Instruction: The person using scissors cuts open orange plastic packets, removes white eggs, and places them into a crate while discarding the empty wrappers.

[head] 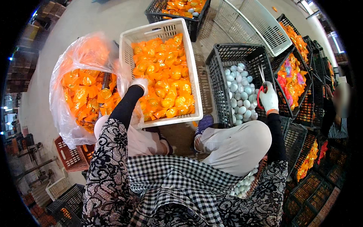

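Observation:
My left hand (139, 84), in a white glove, is at the left side of a white plastic crate (199, 96) filled with orange-wrapped balls (170, 73); the clear plastic bag hides part of it, so its grip is unclear. That bag (58, 105), on the left, holds more orange wrapped pieces (85, 93). My right hand (268, 98), gloved too, holds scissors with red handles (260, 96), blades pointing away from me. Below the scissors stands a black plastic crate (218, 82) with pale bluish eggs (241, 90).
Black crates of orange and pink wrapped pieces (293, 79) line the right, near another person (337, 124). An upright white crate (261, 25) and a black crate (153, 15) stand ahead. More eggs (244, 184) sit beside my right thigh; a red crate (71, 156) is left.

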{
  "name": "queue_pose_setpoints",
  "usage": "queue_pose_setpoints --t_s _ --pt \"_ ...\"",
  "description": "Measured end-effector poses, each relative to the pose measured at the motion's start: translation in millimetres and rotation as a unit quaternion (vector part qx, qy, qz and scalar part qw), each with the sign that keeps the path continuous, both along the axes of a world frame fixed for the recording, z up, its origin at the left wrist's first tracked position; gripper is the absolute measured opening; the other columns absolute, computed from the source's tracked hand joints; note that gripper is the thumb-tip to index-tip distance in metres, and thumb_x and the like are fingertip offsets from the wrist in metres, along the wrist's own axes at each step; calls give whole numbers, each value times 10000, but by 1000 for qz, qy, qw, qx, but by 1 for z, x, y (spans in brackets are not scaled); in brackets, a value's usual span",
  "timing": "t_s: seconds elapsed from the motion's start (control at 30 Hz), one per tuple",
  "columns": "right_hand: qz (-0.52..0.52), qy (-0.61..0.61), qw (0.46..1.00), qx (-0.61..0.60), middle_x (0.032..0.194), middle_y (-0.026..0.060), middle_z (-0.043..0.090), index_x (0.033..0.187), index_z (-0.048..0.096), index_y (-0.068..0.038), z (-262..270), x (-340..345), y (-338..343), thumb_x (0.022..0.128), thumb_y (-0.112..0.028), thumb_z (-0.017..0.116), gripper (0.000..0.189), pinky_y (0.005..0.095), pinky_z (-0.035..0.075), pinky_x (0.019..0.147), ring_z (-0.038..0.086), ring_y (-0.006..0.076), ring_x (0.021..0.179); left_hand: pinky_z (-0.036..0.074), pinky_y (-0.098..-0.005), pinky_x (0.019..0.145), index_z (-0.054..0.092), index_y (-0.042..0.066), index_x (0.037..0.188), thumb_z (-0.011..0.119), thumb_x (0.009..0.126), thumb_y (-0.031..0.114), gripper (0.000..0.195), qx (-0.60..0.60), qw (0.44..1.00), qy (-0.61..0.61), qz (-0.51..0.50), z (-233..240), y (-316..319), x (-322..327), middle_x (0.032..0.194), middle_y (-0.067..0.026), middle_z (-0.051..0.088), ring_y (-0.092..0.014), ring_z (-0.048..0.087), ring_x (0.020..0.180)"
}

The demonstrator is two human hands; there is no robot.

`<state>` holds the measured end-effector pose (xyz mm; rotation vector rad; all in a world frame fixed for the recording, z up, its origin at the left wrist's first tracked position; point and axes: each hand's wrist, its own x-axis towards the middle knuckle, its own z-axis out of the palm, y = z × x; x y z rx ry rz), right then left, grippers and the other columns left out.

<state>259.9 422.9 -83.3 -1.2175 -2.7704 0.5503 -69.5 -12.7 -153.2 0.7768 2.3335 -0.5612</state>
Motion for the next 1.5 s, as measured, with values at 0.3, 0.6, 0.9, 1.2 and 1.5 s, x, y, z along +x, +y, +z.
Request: queue_pose_setpoints --t_s 0.3,0.6,0.9,1.2,1.5 --pt "168 178 968 -53 1059 216 649 1261 528 1 153 -103 -97 774 -395 731 660 351 491 864 642 308 982 542 -385 777 589 -3 1209 726 747 335 589 201 978 -28 35 22 -18 -23 1068 -187 669 -271 664 958" --pt "334 102 910 -222 977 219 629 1183 528 32 134 -117 -232 801 -465 674 643 385 491 799 626 341 894 438 -202 511 586 77 1185 547 961 314 328 748 418 -301 419 129 -1 23 880 1 621 -60 539 636" --pt "306 75 921 -229 972 225 626 1166 543 11 114 -126 -268 807 -454 676 602 404 488 794 621 358 903 468 -215 574 590 9 1219 586 948 325 416 751 477 -173 423 142 5 79 951 -23 643 -67 556 686" --pt "329 123 917 -188 949 227 642 1151 558 -7 107 -124 -260 825 -403 676 527 421 503 749 633 392 876 484 -251 688 615 -21 1174 586 946 312 405 741 519 -153 398 139 6 75 970 -50 669 -110 599 772" --pt "340 109 911 -206 861 237 639 1123 568 4 100 -127 -252 851 -386 656 484 420 512 694 651 391 829 470 -294 886 580 -26 1208 569 956 266 386 719 559 -181 370 129 7 69 1107 -86 661 -176 612 1042"
